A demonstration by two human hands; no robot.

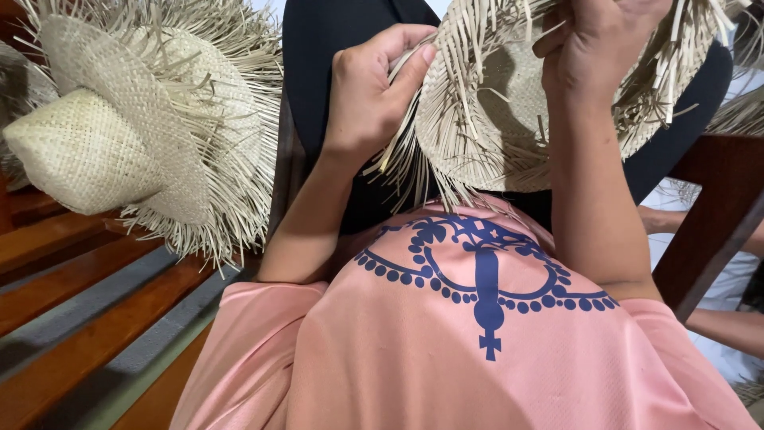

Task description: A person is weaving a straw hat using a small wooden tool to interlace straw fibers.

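A half-woven straw hat [509,103] with long loose fringe strands rests on my lap over dark trousers. My left hand [370,87] pinches a few of its loose straw strands between thumb and fingers at the hat's left edge. My right hand [593,48] grips the hat's rim from above, fingers curled into the straw. Below both arms, a pink shirt with a blue printed design fills the lower part of the view.
A stack of unfinished straw hats [127,119] with frayed brims lies on a wooden slatted bench [72,302] at my left. Another person's arm [720,322] in white clothing shows behind a dark wooden armrest [712,215] at right.
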